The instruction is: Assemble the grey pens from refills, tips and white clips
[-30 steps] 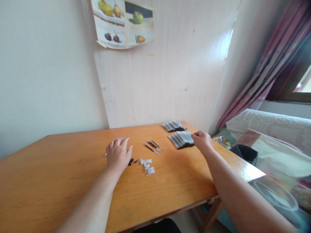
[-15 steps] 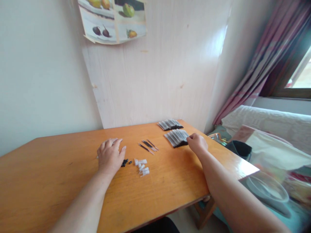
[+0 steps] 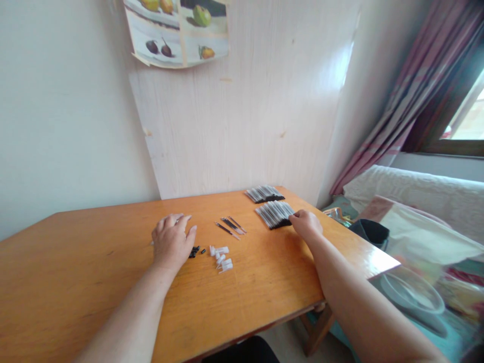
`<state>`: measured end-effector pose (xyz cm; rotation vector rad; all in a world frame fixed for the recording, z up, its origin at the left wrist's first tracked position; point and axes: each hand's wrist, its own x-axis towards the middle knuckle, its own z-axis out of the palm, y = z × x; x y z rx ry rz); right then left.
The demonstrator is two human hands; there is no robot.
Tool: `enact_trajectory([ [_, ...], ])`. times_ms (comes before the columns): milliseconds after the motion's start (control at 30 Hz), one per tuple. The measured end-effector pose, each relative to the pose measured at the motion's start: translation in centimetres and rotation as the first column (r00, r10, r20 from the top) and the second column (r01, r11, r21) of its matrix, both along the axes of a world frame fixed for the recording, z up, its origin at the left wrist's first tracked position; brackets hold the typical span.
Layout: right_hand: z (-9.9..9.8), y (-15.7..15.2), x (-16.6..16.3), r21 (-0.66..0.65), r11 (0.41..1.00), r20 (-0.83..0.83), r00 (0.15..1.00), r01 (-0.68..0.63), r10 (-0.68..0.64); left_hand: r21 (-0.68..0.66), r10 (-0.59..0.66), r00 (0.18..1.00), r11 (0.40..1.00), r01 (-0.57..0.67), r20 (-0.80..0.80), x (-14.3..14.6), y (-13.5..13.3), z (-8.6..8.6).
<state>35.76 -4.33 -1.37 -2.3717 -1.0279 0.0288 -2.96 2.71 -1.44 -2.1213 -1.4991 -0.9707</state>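
Observation:
My right hand [image 3: 307,223] is closed in a pinch on a pen at the right end of the nearer row of clear-barrelled pens [image 3: 273,215]. These pens lie side by side, their black ends facing me. A second row of pens [image 3: 262,193] lies just behind. My left hand [image 3: 173,239] is over the table at the left, thumb apart from the lightly bent fingers, with nothing visible in it. Beside its wrist are small black plugs [image 3: 194,251], partly hidden by the hand. White translucent pen caps [image 3: 224,258] form a small heap, and several dark ink refills [image 3: 231,226] lie between my hands.
The orange wooden table [image 3: 113,302] meets a pale panel [image 3: 242,126] with fruit paintings [image 3: 181,33] on it. Off the table's right edge are a black container [image 3: 370,233], a clear plastic basin [image 3: 414,290] and a cloth-covered seat [image 3: 416,186].
Both hands stay nearly where they were, the right one still at the end of the nearer pen row. The view has shifted very slightly.

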Motion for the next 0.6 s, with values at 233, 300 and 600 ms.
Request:
enact_trajectory([
  [233,-0.2,-0.1,0.4,0.056,0.998,-0.029,0.999,0.016,-0.015,0.004,-0.011,1.0,1.0,0.011,0.02,-0.1,0.2,-0.1],
  [300,-0.1,-0.2,0.3,0.072,0.997,-0.032,0.999,0.02,-0.017,0.005,-0.011,0.999,1.0,0.011,0.031,-0.1,0.2,0.0],
  [600,0.8,-0.4,-2.3,0.185,0.982,0.075,0.997,-0.047,0.033,-0.033,0.042,0.988,0.999,-0.038,0.148,-1.0,0.8,0.3],
])
